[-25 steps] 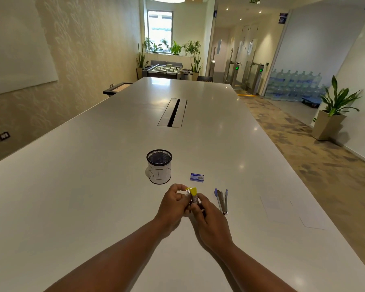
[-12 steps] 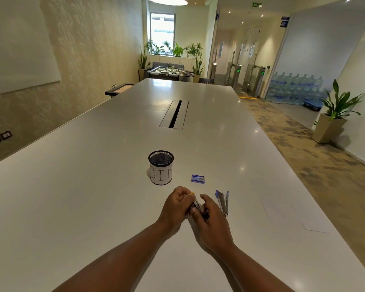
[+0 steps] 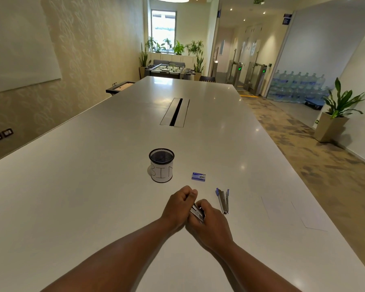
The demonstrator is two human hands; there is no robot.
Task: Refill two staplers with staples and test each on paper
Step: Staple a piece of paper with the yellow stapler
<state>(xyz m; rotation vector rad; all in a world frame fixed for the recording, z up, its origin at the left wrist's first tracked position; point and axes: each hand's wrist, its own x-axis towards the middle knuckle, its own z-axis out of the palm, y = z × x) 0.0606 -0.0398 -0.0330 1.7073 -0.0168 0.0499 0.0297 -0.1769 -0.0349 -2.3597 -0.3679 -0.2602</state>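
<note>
Centrally, both hands grip one stapler [image 3: 197, 213] just above the table [image 3: 93, 186]: left hand [image 3: 178, 207] fingers curl round its far end, right hand [image 3: 209, 224] fingers wrap its near end. A second stapler [image 3: 223, 200] lies open to the right, a staple box [image 3: 198, 177] beyond it, paper [image 3: 291, 211] further right, a bin [image 3: 161, 165] ahead.

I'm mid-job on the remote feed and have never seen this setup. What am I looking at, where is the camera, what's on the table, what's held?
No machine here: a person works bare-handed, filmed by one wide-angle camera on their head, looking forward and down. The left hand and right hand together grip a metal stapler, mostly hidden by fingers. On the white table lie a second stapler, opened out, a small blue staple box, a mesh cup lettered BIN, and pale paper sheets to the right.
</note>
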